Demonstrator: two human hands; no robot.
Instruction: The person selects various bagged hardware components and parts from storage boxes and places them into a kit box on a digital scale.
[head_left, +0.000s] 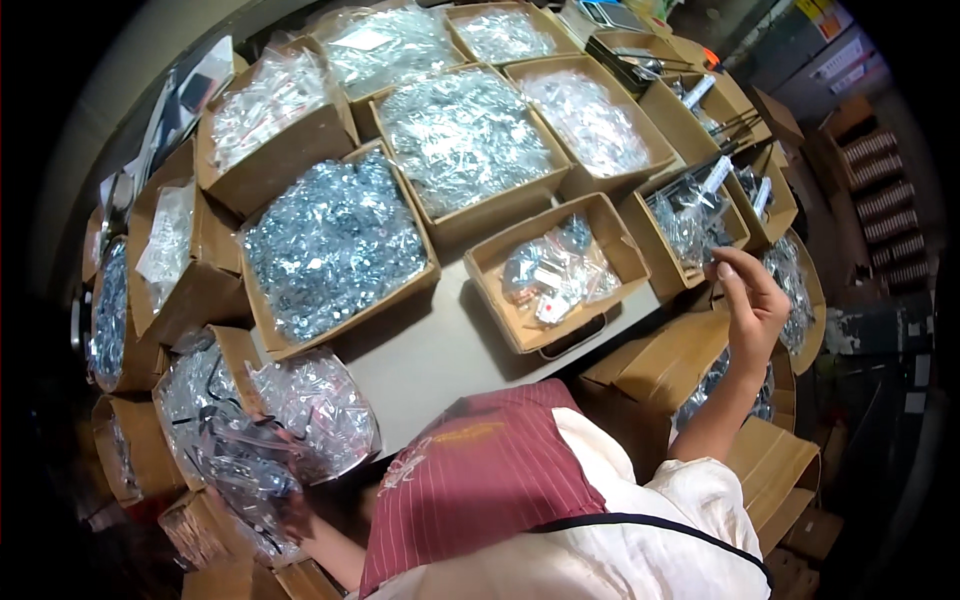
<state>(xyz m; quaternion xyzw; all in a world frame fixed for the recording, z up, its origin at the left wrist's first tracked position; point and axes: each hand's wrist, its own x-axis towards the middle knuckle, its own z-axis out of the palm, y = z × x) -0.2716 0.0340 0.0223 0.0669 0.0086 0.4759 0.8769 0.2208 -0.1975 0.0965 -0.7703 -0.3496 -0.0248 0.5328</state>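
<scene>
My right hand (750, 292) is raised at the right, fingers curled and thumb and fingertips pressed together. It is beside an open cardboard box (742, 236) of bagged dark parts with a white strip standing up. Whatever the fingers pinch is too small to make out. My left hand (292, 515) reaches down at the lower left, against clear plastic bags (235, 450) with black pieces in them. Shadow and plastic hide most of its fingers. Between the hands, a small cardboard box (490, 320) on the table holds a few clear packets of small parts.
Cardboard boxes crowd the grey table (405, 370). One box (400, 335) is heaped with bagged metal pieces; a larger box (545, 178) behind it holds shiny clear packets. At the right, a brown carton (650, 360) stands beside the table's edge. A small scale (605, 14) sits far back.
</scene>
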